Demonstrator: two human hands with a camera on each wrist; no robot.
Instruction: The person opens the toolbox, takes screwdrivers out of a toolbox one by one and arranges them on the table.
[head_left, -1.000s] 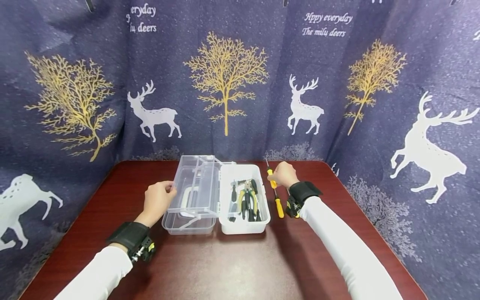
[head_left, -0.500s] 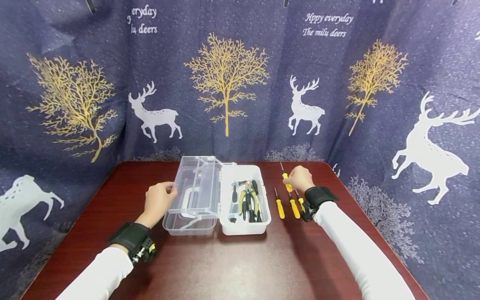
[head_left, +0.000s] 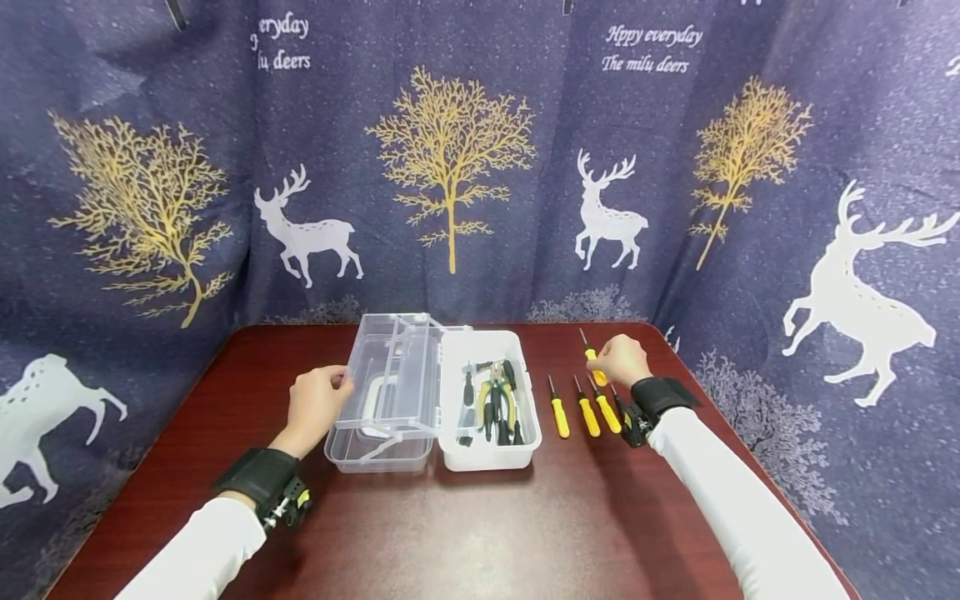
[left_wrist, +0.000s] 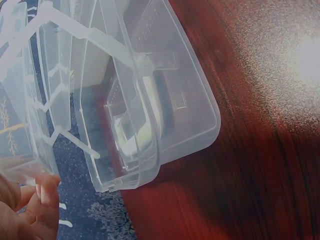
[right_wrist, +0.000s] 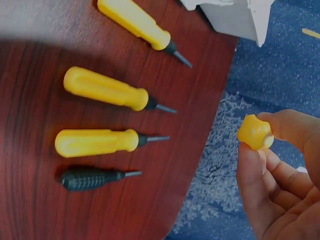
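Note:
My right hand (head_left: 624, 358) pinches a yellow-handled screwdriver (head_left: 596, 364), its shaft pointing away from me. In the right wrist view the screwdriver's yellow handle end (right_wrist: 254, 132) shows between thumb and fingers. Below that hand lie three yellow screwdrivers (head_left: 560, 417) in a row, with a smaller black screwdriver (right_wrist: 90, 178) beside them. With thumb and fingertips, my left hand (head_left: 315, 404) grips the edge of a clear plastic tray (head_left: 408, 400), part of the opened toolbox lid. The white toolbox base (head_left: 491, 456) holds yellow-handled pliers (head_left: 495, 398) and several dark-handled tools.
The toolbox stands on a reddish-brown wooden table (head_left: 450, 533), its clear lid (left_wrist: 185, 130) folded out to the left. Behind the table hangs a dark blue curtain (head_left: 495, 300) printed with deer and trees.
My right hand has moved right with the screwdriver, away from the toolbox, uncovering the screwdrivers on the table. The left hand keeps its grip on the tray.

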